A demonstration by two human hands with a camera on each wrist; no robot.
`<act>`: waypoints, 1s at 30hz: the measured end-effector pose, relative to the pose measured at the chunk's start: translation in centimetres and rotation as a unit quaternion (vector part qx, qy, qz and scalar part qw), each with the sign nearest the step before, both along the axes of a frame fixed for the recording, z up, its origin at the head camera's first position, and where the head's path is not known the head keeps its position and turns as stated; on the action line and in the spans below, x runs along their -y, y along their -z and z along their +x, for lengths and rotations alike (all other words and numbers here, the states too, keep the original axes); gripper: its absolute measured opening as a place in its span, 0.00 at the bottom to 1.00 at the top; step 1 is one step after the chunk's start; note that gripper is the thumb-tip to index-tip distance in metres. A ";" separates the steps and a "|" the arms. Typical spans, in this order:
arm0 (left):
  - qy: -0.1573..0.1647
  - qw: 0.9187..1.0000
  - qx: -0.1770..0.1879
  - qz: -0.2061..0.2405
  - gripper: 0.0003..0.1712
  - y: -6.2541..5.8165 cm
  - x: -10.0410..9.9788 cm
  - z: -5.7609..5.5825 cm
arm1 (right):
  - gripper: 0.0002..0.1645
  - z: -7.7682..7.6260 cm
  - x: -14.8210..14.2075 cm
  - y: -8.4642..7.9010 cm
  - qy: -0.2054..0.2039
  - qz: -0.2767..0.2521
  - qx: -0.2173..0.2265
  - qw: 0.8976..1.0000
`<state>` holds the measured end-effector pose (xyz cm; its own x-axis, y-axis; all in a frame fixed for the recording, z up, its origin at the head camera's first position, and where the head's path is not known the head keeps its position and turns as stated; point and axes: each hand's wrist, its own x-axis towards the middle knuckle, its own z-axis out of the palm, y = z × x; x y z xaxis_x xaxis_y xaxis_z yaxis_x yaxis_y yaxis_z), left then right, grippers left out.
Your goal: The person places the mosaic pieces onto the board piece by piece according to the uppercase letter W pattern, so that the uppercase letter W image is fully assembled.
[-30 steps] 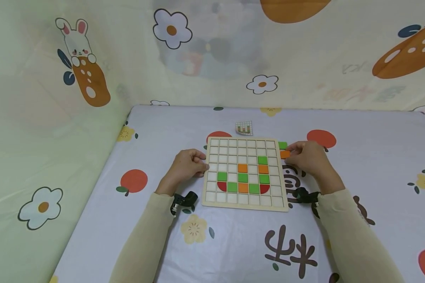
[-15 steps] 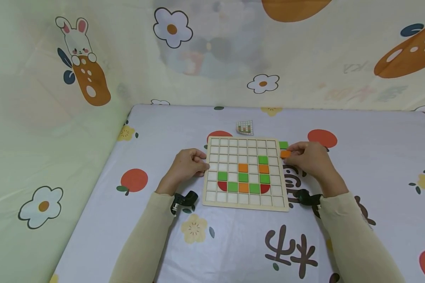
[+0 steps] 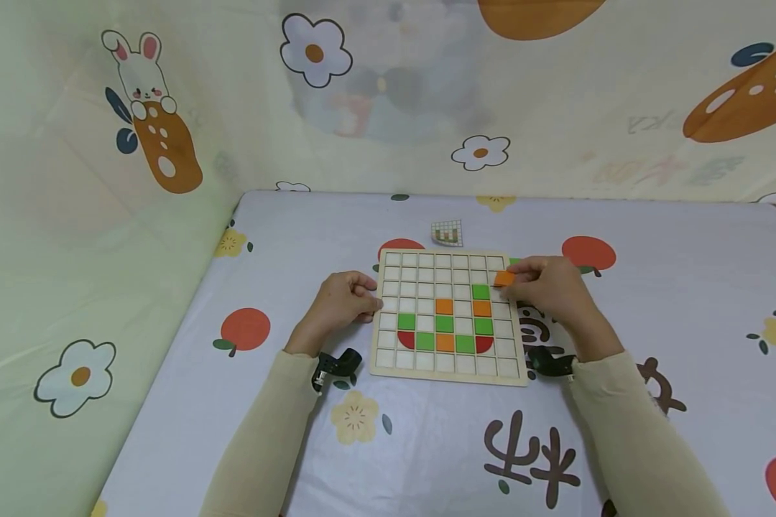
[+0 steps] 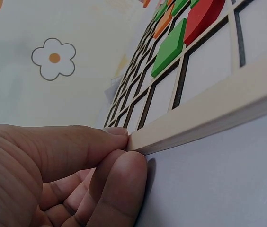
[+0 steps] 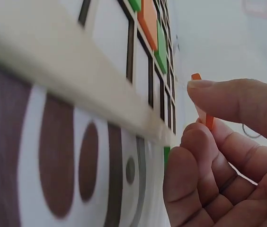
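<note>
A wooden grid board [image 3: 388, 362] lies flat on the table, with green, orange and red tiles set in some of its squares. At its left edge my left hand [image 3: 338, 307] pinches the frame; in the left wrist view the thumb and forefinger [image 4: 124, 175] meet at the board's rim. My right hand [image 3: 554, 287] pinches an orange square tile [image 3: 504, 278] between thumb and fingers, over the board's upper right edge. In the right wrist view that orange tile [image 5: 209, 122] is tilted and raised above the board. A green tile [image 3: 515, 261] beside the board is partly hidden behind the right hand.
Behind the board lies a small card [image 3: 447, 233] printed with a grid picture. The table has a patterned cloth [image 3: 427, 445], and a printed curtain [image 3: 388, 100] stands behind it. Each wrist wears a black camera.
My right hand has lifted the orange tile from beside the board and moved it left, over the board's edge. The left hand stays where it was.
</note>
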<state>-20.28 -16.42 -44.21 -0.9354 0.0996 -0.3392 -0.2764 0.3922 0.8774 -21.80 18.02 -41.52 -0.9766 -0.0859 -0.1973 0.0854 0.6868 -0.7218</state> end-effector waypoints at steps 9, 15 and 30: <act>-0.003 1.000 -0.002 0.003 0.17 0.2 0.1 -0.1 | 0.25 0.1 1.5 -0.3 -0.012 -0.012 0.016 1.000; 0.001 1.000 -0.009 0.009 0.16 0.2 0.0 -0.1 | 0.23 0.0 2.3 -0.1 -0.028 -0.013 0.002 1.000; -0.002 1.000 -0.004 0.003 0.17 -0.1 0.0 0.0 | 0.21 0.3 4.9 -0.5 -0.049 -0.035 -0.006 0.998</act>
